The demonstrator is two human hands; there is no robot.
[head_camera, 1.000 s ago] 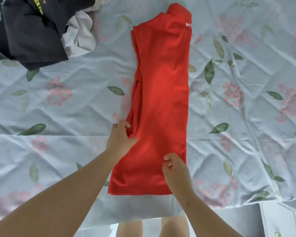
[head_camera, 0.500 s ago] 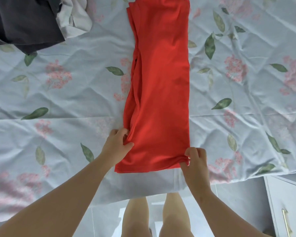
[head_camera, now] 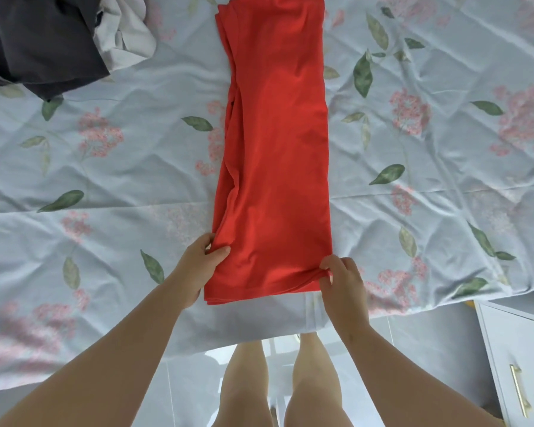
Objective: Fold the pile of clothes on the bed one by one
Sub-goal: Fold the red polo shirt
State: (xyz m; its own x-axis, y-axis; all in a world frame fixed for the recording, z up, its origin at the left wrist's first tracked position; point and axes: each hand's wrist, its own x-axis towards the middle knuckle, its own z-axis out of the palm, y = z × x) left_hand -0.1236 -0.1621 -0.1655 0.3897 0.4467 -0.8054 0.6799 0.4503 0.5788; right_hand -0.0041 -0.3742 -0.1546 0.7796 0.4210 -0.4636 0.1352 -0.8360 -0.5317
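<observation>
Left hand and right hand pinching red garment's near-end sides by floral sheet's 6 o'clock edge, open room at 3 and 9, clothes pile at 11 o'clock.

red garment: one, folded into a long strip.
hands: two, the left hand and the right hand, one at each near corner of the strip.
forearms: two, the left forearm and the right forearm.
clothes in the far-left heap: at least two, one dark garment and one pale grey garment; whether the dark cloth is one piece or more cannot be told.
bed: one.
flowered sheet: one.
legs: two, the left leg and the right leg.
white cabinet: one.
gold handle: one.
</observation>
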